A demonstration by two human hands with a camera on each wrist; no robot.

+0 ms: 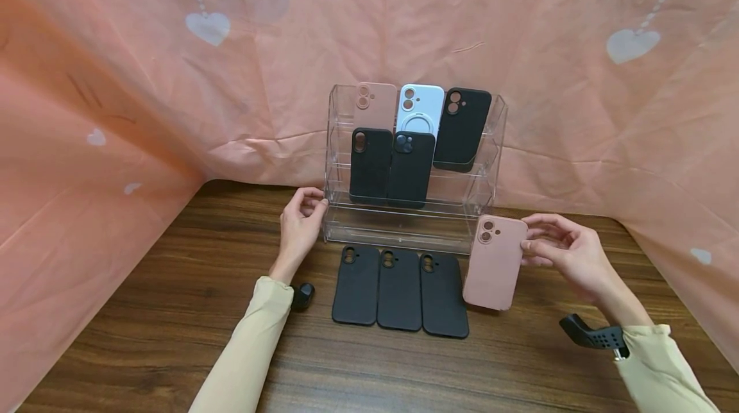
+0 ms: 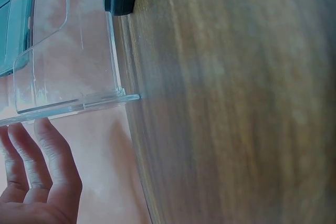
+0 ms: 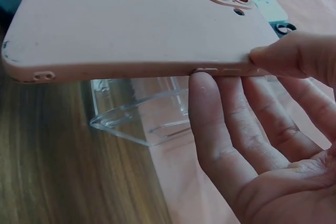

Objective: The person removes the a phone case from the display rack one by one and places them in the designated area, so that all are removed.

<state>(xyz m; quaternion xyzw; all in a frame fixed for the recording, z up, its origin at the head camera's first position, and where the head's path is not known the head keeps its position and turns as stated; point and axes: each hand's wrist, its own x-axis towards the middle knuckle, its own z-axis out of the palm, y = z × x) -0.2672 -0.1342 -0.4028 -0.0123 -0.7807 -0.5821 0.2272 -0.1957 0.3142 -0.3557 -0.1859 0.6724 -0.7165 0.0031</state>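
Pink, rectangular and round-cornered, a phone case with two camera holes is pinched along one long edge by the right hand, thumb on the holed face, bent fingers beneath the edge. It sits just left of that hand in the head view, in front of the right end of a clear plastic tiered stand. At the stand's other end, the left hand has loosely bent fingers, tips at the side panel.

Three black rectangular phone cases lie flat in a row between the forearms, left of the pink one, on a dark brown wood-grain table. Beyond, the stand's tiers bear another pink case, a pale blue case with a ring and three upright black cases. Peach cloth printed with white hearts hangs behind.
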